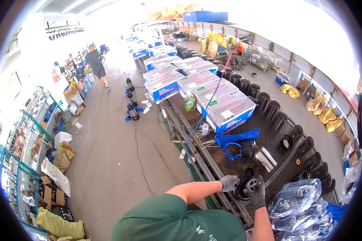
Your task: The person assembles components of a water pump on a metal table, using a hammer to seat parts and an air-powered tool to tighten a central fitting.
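On the dark bench in front of me stands a black pump casing (240, 193) with a round opening at its upper end. My left hand (229, 183), in a grey glove, is closed against the casing's left side; its fingertips are partly hidden. Held in my gloved right hand (257, 197) is a dark round part with spoke-like openings (253, 184), close beside the casing's opening. Just beyond lie a shiny metal cylinder (265, 159) and a coiled blue cable (238, 137) joined to a black motor end (248, 148).
Packed cartons (225, 105) line the bench ahead, with a green bottle (189, 101) beside them. Black cylinders (278, 120) stand along the right edge. Clear plastic bags (295, 201) lie near right. Several pumps (132, 110) stand on the floor; a person (95, 62) walks farther off.
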### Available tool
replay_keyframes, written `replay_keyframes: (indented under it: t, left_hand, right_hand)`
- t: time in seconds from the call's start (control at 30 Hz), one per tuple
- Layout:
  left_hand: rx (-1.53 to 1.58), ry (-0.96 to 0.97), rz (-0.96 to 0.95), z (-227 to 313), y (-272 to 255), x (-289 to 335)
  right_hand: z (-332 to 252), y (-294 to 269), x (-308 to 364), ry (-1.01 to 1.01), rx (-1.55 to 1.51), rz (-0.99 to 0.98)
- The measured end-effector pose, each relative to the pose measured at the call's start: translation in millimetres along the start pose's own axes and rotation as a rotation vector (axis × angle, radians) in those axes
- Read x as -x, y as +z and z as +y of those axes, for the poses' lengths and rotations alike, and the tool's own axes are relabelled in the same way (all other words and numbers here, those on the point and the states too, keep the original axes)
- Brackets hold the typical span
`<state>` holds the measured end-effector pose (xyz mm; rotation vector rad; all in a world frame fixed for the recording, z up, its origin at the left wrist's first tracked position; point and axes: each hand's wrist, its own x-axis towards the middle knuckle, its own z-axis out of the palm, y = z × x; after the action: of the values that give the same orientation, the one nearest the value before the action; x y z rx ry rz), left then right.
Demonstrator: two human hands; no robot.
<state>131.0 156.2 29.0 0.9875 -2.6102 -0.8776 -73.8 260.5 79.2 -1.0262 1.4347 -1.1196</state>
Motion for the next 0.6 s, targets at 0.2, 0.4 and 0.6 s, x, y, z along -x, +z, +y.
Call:
replay_keyframes:
  t: [0.2, 0.4, 0.6]
  left_hand:
    - [-0.071, 0.049, -0.063, -2.8, -2.7, -6.9]
    - [0.059, -0.061, -0.033, 1.8, -1.4, -0.8]
    - [0.247, -0.320, 0.244, 25.0, 20.4, 18.7]
  right_hand:
    - [2.2, -4.0, -22.2, 0.272, -0.333, 0.009]
    - [-19.8, 4.4, -15.5, 0.259, -0.185, 0.005]
    - [-21.3, 7.2, -10.0, 0.130, 0.024, -0.026]
